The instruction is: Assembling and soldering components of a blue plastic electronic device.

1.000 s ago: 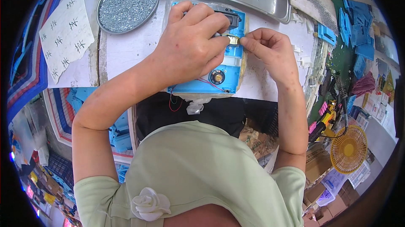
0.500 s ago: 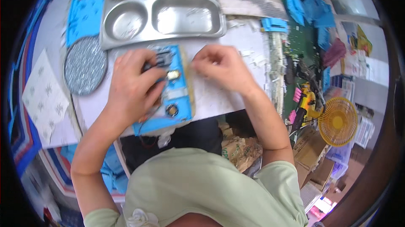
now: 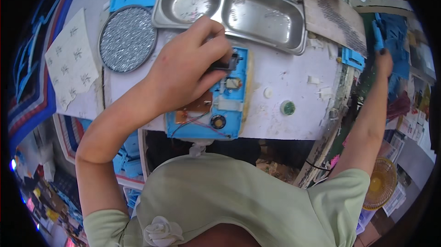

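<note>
A blue plastic casing (image 3: 234, 130) lies open on the table in front of me, with wires, a brown circuit board (image 3: 197, 104), a small motor (image 3: 233, 83) and a round black part (image 3: 218, 121) inside. My left hand (image 3: 183, 68) reaches over its upper half, fingers closed on a black plastic part (image 3: 233, 62) at the casing. Its fingertips are partly hidden. Out at the far right, my right hand (image 3: 384, 63) is closed on a narrow blue plastic piece (image 3: 378, 33), beside a heap of blue plastic pieces (image 3: 396, 40).
Behind the casing stands a steel compartment tray (image 3: 220, 10). A round dish of small metal pins (image 3: 128, 38) is to its left. A green-topped round bit (image 3: 287, 107) and white scraps lie to the right, near a board with screws (image 3: 337, 13). A yellow fan (image 3: 380, 182) stands lower right.
My right hand has left the casing's side and swung far right to the blue pieces. My left hand remains at the black part. The whole view has shifted, so the table sits further right.
</note>
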Demonstrator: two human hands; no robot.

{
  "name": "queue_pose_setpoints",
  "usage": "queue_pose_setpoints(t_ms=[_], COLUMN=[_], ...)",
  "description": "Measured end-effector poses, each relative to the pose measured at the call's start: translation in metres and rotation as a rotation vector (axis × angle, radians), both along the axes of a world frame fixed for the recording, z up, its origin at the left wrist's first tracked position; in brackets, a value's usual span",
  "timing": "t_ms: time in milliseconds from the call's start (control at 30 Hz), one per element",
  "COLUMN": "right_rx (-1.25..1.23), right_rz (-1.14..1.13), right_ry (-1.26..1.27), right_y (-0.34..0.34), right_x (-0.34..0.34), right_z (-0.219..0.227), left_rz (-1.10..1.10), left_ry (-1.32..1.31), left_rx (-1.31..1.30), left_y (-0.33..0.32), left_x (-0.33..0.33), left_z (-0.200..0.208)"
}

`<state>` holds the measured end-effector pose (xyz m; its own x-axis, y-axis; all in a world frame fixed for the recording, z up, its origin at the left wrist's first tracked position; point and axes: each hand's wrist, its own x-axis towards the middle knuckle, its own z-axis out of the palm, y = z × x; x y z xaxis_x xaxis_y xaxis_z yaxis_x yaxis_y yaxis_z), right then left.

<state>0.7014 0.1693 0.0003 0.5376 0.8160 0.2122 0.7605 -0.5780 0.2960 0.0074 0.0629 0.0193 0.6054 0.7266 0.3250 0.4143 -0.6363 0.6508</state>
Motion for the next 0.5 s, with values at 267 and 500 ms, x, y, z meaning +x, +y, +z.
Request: queue_pose_setpoints(t_ms=[267, 500], right_rx=[0.597, 0.781], right_rz=[0.444, 0.660], right_ry=[0.250, 1.055], right_y=[-0.060, -0.198], right_x=[-0.058, -0.303], right_z=[0.155, 0.157], left_rz=[0.124, 0.043], left_ry=[0.238, -0.196], left_rx=[0.159, 0.049], left_y=[-0.007, -0.016], left_x=[0.022, -0.013], left_z=[0.009, 0.035])
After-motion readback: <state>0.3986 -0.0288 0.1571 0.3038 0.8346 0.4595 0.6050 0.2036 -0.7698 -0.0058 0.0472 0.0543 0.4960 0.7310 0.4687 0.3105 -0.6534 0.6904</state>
